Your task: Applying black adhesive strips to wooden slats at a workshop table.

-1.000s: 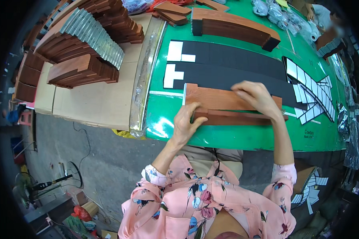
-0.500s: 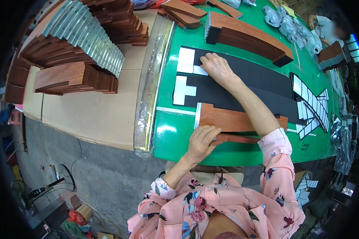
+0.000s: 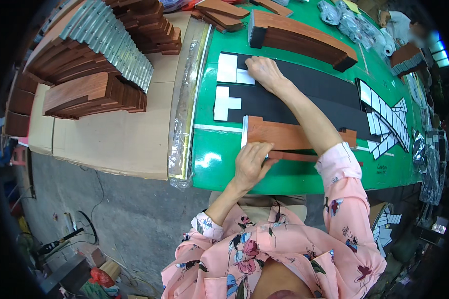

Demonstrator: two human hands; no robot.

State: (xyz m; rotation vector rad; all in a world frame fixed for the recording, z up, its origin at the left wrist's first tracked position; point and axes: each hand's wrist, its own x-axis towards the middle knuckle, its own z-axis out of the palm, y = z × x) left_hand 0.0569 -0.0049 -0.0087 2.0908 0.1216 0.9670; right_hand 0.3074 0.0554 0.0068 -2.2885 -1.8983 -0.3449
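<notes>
My left hand (image 3: 252,164) is closed around the left end of a narrow reddish-brown wooden piece (image 3: 295,156) at the table's near edge. Just behind it, a wider reddish-brown wooden board (image 3: 284,133) with a pale strip on its left end lies on the table. My right hand (image 3: 265,74) reaches over both to a black sheet (image 3: 324,87) with white patches at its left end. Its fingers are curled together against the sheet beside a white patch; what they pinch, if anything, is hidden. A second black sheet (image 3: 264,105) with a white T-shaped patch lies nearer me.
A curved wooden piece (image 3: 304,37) with black ends stands at the back of the green table (image 3: 209,169). White-and-black strips (image 3: 386,117) are heaped at right. To the left, stacked wooden pieces with metal strips (image 3: 110,47) sit on cardboard (image 3: 114,144). Plastic-wrapped items (image 3: 354,25) lie far right.
The whole view has shifted slightly, so the table sits a little higher in the picture. Both hands keep nearly the same places on the wooden piece and the black sheet.
</notes>
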